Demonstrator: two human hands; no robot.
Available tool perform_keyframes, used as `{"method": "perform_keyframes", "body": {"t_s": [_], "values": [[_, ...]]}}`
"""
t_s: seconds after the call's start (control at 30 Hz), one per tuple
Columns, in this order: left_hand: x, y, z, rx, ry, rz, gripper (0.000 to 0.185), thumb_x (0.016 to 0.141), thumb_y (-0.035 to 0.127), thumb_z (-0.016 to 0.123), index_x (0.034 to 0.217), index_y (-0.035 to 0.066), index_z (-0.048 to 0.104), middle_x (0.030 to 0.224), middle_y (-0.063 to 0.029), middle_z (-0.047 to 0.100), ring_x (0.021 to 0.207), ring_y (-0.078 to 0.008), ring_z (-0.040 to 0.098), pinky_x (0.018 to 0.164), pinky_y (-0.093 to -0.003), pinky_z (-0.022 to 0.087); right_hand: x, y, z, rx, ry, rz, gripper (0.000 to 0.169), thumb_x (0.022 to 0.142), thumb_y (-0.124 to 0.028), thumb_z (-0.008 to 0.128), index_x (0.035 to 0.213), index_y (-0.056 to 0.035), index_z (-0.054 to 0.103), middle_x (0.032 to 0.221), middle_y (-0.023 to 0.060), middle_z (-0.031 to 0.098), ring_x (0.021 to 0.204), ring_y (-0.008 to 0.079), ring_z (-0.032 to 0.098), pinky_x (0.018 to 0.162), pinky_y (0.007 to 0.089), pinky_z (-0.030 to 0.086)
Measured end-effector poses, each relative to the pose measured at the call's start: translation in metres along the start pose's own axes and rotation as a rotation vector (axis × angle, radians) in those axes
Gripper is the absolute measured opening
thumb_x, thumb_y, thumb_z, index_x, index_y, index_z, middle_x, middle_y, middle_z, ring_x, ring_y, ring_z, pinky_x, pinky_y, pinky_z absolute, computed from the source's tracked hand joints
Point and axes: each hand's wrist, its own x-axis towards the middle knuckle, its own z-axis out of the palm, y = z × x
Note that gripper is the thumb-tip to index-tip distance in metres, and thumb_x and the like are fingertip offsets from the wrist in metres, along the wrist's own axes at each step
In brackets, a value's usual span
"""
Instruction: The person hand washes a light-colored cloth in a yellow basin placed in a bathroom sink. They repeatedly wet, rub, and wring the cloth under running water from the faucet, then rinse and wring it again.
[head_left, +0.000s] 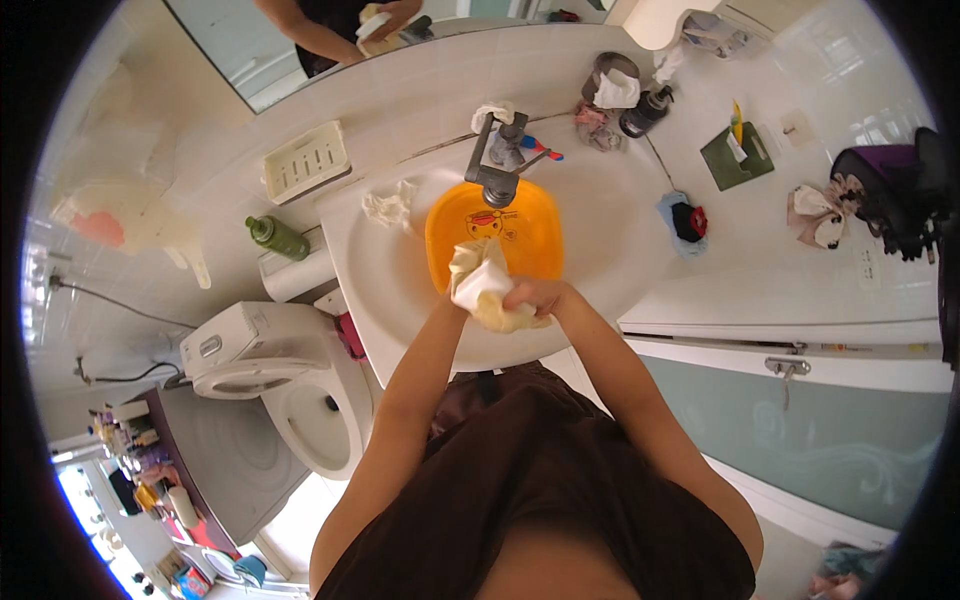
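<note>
Both my hands grip a bunched pale yellow and white cloth (480, 286) above the near part of an orange plastic basin (536, 225). My left hand (455, 295) is on the cloth's left side, mostly hidden behind it. My right hand (538, 295) closes on its right side, fingers curled over the fabric. The basin, with a cartoon print inside, stands in a white washbasin (600, 217). A dark grey faucet (491, 176) reaches over its far rim. A crumpled white cloth (391, 204) lies on the washbasin's left part.
Behind the faucet lies a red and blue brush (541, 148). A dark pump bottle (646, 112) stands at the back right; a green bottle (277, 238) and a soap dish (306, 163) are at the left. A toilet (319, 405) is left of the washbasin, and a mirror (450, 26) hangs behind.
</note>
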Motion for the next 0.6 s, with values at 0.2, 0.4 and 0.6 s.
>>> {"method": "perform_keyframes", "body": {"t_s": [0.2,0.4,0.6], "values": [[-0.008,0.039,0.038,-0.532,-0.060,0.044,0.023,0.083,0.015,0.053,0.105,0.008,0.048,0.092,-0.0050,0.054,0.080,-0.0145,0.055,0.067,-0.0260,0.048,-0.005,0.030,0.009,-0.391,0.101,0.055,0.045,0.062,-0.011,0.062,0.105,-0.0019,0.052,0.088,0.0075,0.060,0.079,0.0165,0.056,0.073,0.0276,0.044],[-0.016,0.064,0.063,-0.760,-0.065,0.034,0.025,0.082,0.015,0.055,0.105,0.008,0.048,0.093,-0.0044,0.054,0.078,-0.0143,0.055,0.065,-0.0261,0.048,-0.022,0.040,0.009,-0.467,0.197,0.030,0.054,0.065,-0.015,0.064,0.115,-0.0033,0.048,0.097,0.0081,0.058,0.090,0.0165,0.054,0.080,0.0287,0.041],[-0.003,0.053,0.053,-0.231,0.001,0.280,0.034,0.087,0.026,0.048,0.115,0.007,0.047,0.099,-0.0078,0.056,0.085,-0.0215,0.057,0.070,-0.0328,0.051,-0.051,-0.010,0.011,-0.534,0.235,-0.120,0.059,0.069,-0.019,0.067,0.122,-0.0054,0.044,0.104,0.0079,0.055,0.096,0.0171,0.051,0.084,0.0300,0.039]]}}
